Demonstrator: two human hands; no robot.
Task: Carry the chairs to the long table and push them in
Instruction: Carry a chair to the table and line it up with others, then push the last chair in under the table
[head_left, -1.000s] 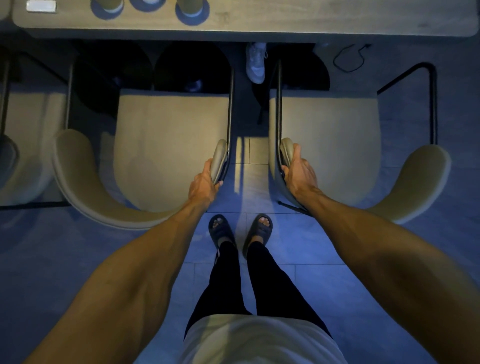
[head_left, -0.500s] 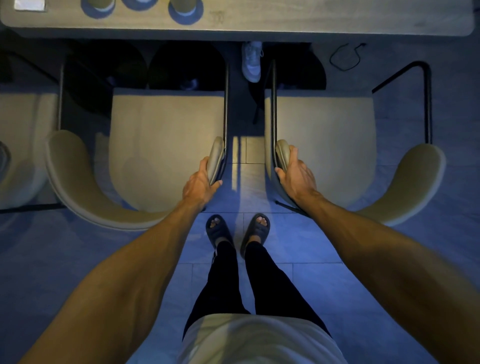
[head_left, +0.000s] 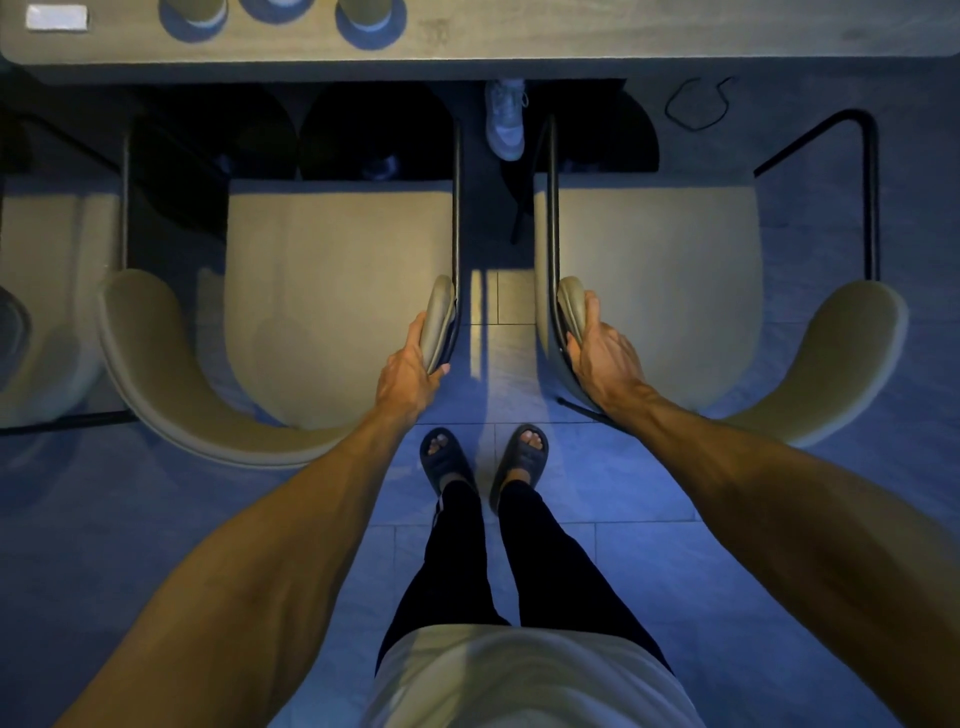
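Long table (head_left: 571, 39) straight ahead across the top, edge crosswise. Two beige armchairs facing it, seats short of its edge: left chair (head_left: 337, 306), right chair (head_left: 649, 291). Left hand (head_left: 410, 371), right hand (head_left: 605, 356) each closed on an inner backrest tip; push straight forward.

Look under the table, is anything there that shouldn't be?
Yes. A white shoe pokes out from under the long table, right in the gap between the two chairs, so somebody seems to be sitting opposite. A loose dark cable also curls on the floor near the right chair. Both could get bumped when the chairs slide in.
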